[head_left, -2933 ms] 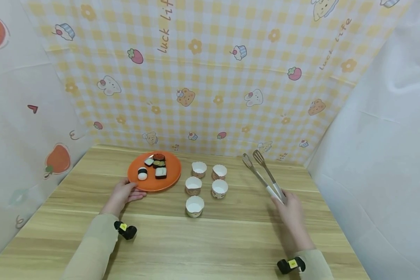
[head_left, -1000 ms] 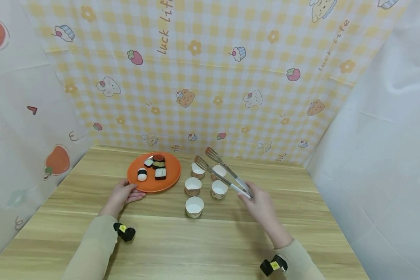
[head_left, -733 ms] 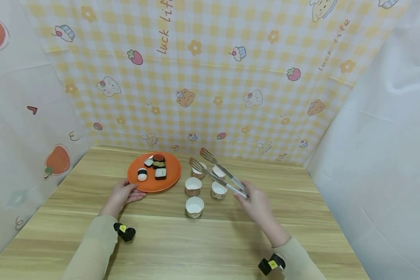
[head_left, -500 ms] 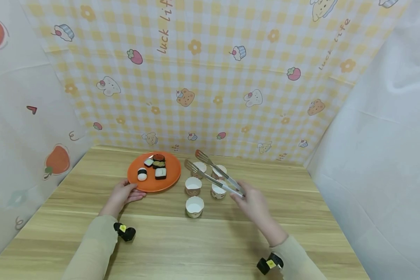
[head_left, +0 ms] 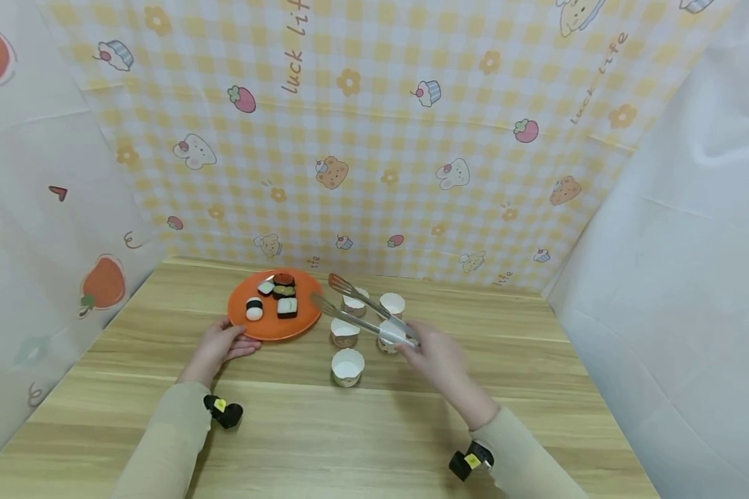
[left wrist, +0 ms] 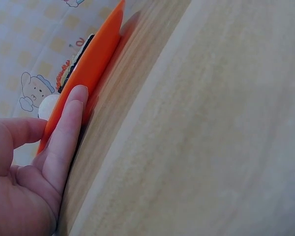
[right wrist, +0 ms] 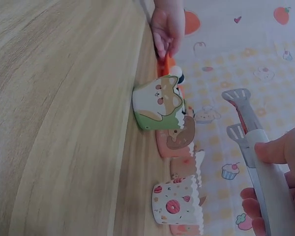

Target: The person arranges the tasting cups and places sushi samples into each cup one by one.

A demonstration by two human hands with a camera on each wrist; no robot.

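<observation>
In the head view my left hand [head_left: 220, 345] pinches the near rim of an orange oval plate [head_left: 271, 331], thumb over the edge and fingers beneath. Several toy sushi pieces lie on that plate, among them a white one with a black band [head_left: 254, 309] and a square one [head_left: 287, 308]. My right hand [head_left: 437, 355] grips metal tongs [head_left: 358, 321] by their pale handles [right wrist: 273, 191]. The tongs' arms are spread with nothing between them. Their tips reach toward the plate's right side, above several paper baking cups [head_left: 347, 369]. The tongs partly hide the cups behind.
The cups stand upright in two rows on the wooden table [head_left: 324, 443], just right of the plate; they look hollow inside. A checked cloth [head_left: 387, 208] hangs behind the table, with white printed cloth [head_left: 693, 277] at both sides.
My right hand has carried the tongs leftward from the table's right side, across the cups toward the plate. My left hand and the plate have stayed in place.
</observation>
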